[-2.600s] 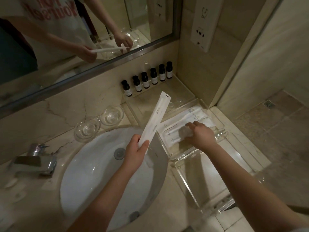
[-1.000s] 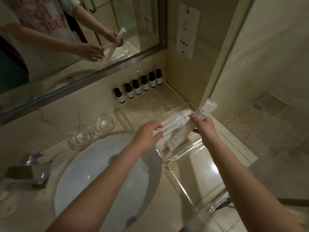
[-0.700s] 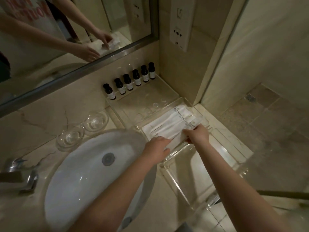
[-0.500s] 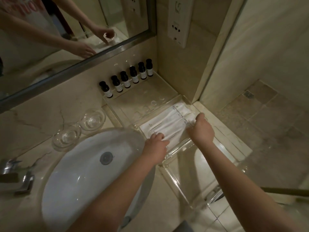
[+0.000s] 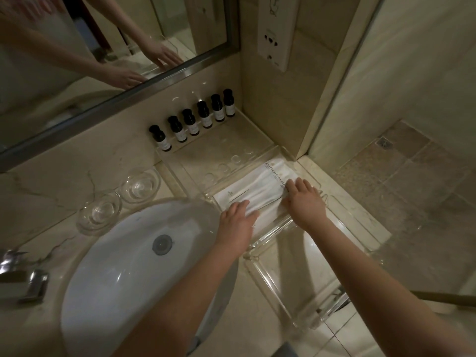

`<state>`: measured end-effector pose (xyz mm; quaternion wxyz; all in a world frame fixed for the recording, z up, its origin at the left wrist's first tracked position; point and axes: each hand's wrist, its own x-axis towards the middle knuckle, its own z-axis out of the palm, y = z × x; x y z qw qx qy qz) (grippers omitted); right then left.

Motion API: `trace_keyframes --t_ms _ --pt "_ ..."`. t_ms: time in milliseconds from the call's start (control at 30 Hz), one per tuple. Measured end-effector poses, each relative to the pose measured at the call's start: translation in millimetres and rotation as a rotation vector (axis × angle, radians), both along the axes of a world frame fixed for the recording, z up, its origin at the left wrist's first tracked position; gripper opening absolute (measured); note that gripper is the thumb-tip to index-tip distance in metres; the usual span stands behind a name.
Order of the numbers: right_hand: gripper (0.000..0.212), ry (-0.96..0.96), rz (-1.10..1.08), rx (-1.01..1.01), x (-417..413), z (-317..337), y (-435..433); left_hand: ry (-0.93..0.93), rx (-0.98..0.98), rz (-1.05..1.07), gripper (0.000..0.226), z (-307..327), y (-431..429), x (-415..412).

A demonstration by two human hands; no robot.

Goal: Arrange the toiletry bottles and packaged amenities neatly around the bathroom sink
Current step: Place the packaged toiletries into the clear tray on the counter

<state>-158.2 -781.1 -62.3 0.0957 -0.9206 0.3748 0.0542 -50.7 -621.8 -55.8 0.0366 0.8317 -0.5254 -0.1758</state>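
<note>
1. the left hand point(image 5: 235, 217) and the right hand point(image 5: 304, 199) both lie flat, fingers spread, pressing down on the white paper-wrapped amenity packets point(image 5: 253, 188); neither hand is closed around anything, which looks like squaring the packets up rather than lifting them.
2. the packets lie side by side in the middle compartment of the clear acrylic tray point(image 5: 268, 271) on the beige marble desk point(image 5: 38, 191), right of the white oval sink point(image 5: 116, 276); they overlap, so i cannot count them.
3. six small dark toiletry bottles with white labels point(image 5: 193, 123) stand upright in a row along the tray's back edge, under the mirror, likely so the labels face out.
4. two clear glass dishes point(image 5: 121, 199) sit touching behind the sink rim.
</note>
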Motion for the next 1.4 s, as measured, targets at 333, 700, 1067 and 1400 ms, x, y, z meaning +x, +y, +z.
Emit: trace_keyframes --t_ms 333,700,1067,1400 --pt "0.052 0.033 0.027 0.085 -1.2 7.5 2.9 -0.009 0.038 0.006 0.052 -6.2 1.1 -0.9" --pt "0.06 -0.031 -0.022 0.136 9.1 29.0 18.1 -0.012 0.039 0.023 0.051 22.0 2.9 10.7" --pt "0.055 -0.262 0.116 0.097 34.4 91.4 80.6 -0.049 -0.082 0.228 0.049 88.2 68.6 39.2" --pt "0.051 -0.261 0.379 0.233 63.7 100.2 219.5 -0.063 -0.132 0.556 0.052 105.9 236.3 42.4"
